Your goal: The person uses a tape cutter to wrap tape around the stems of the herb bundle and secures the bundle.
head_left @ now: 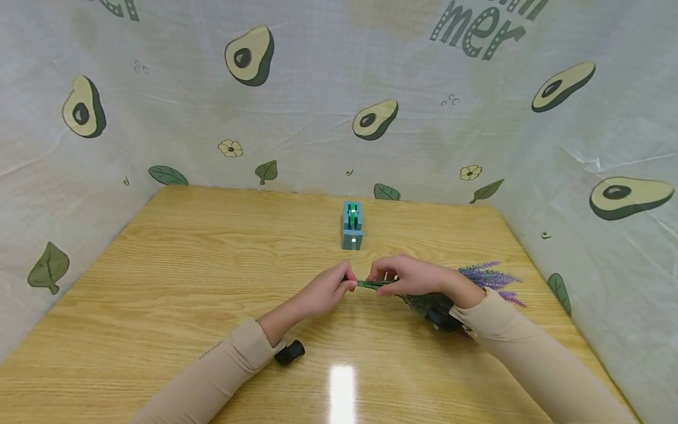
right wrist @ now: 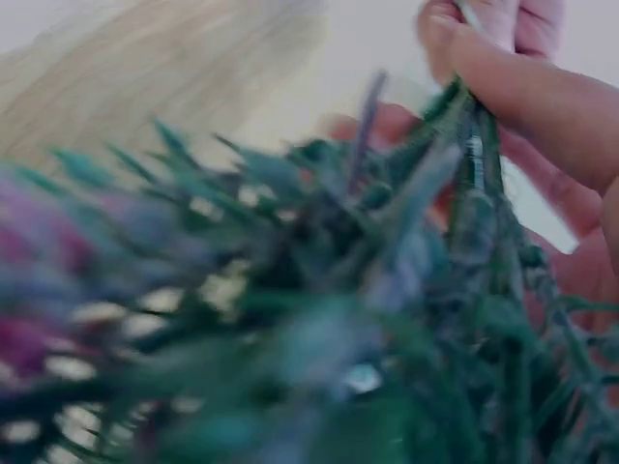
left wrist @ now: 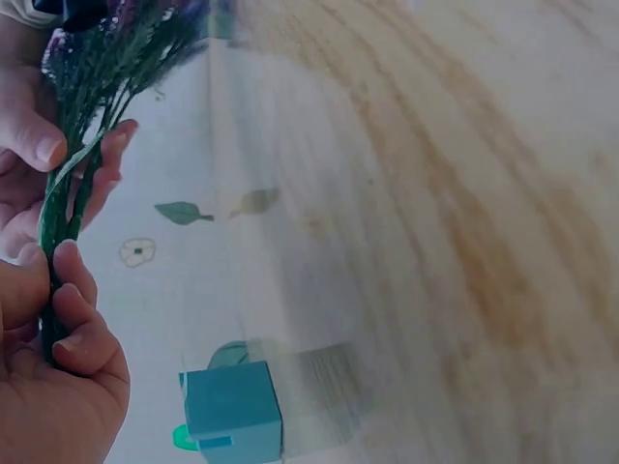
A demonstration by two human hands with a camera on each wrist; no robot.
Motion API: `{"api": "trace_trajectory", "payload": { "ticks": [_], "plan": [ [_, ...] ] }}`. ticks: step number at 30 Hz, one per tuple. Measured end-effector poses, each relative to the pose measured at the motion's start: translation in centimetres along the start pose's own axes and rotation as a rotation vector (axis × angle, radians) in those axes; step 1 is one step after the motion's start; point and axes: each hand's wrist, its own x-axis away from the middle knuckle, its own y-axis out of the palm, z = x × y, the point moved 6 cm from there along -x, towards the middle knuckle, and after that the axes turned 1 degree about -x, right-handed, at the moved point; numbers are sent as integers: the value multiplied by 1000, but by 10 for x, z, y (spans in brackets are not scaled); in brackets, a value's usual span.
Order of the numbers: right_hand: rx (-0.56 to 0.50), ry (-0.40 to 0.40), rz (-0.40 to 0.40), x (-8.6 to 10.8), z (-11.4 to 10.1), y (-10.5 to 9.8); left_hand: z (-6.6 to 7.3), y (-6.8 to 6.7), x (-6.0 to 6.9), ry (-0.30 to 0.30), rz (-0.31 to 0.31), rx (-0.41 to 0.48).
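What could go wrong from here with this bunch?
1. Stems slipping: the left hand grips only near the ends of the stems, so a twist might let some slide.
2. Strip loosening: the green strip crosses the stems at a slant near the right thumb; slack could unwind it.
3. Snagging: the purple flower heads spread beside the right sleeve and might catch on it.

Head view looks forward and down; close wrist views share stems (left wrist: 54, 217)
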Motion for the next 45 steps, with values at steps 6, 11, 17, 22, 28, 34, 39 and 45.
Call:
{"api": "trace_trajectory", "payload": {
  "ticks": [6,11,17,22,28,34,39,45],
  "plan": [
    [45,-33,60,2,1,3,-4,2,1,3,12,-16],
    [109,-49,84,1,2,5,-11,2,0,-17,32,-14],
    [190,-80,95,1,1,6,-18,2,-1,-41,3,66],
    [218,-100,100,0,-1,6,-22,6,-1,-103,-9,137],
    [213,-112,110,0,-1,6,-23,8,-3,-129,58,97],
    [228,-124,125,0,-2,6,-23,5,-4,-148,116,80],
    [224,-119,128,0,-4,7,-23,6,-2,-176,100,106],
    [220,-117,131,1,-4,8,-27,8,-1,-234,59,236]
  ]
}}
